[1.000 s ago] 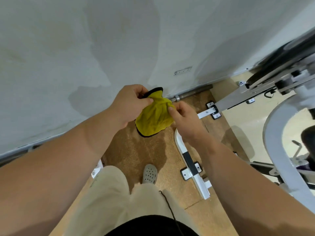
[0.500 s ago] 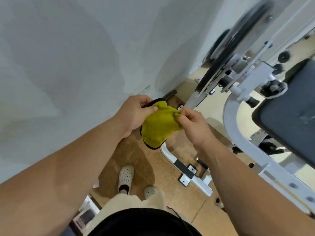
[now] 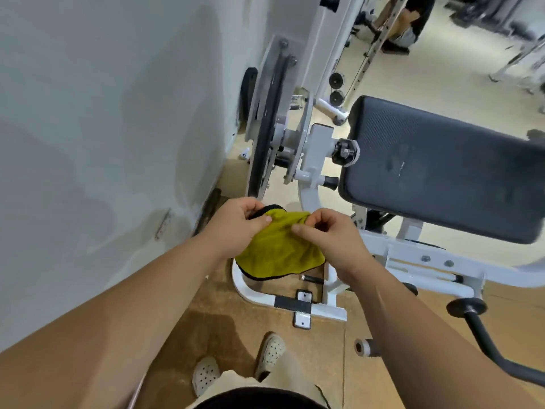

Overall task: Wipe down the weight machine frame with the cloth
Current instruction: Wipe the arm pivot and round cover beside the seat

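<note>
A yellow cloth (image 3: 280, 249) with a black edge hangs in front of me, held up by both hands. My left hand (image 3: 236, 228) pinches its top left corner. My right hand (image 3: 330, 237) pinches its top right edge. The white weight machine frame (image 3: 413, 258) stands just beyond and to the right of the cloth, with a curved base rail (image 3: 253, 293) on the floor below it. The cloth does not touch the frame.
A grey wall (image 3: 103, 143) runs close on the left. A black pad (image 3: 436, 169) sits on the machine at right, and a large wheel (image 3: 268, 122) stands beside the wall. A black handle bar (image 3: 483, 340) juts out at lower right. My shoes (image 3: 271, 349) stand on brown flooring.
My view has swung up and to the right, bringing the machine's pad and wheel into sight. Both hands keep hold of the cloth, now spread a little wider between them.
</note>
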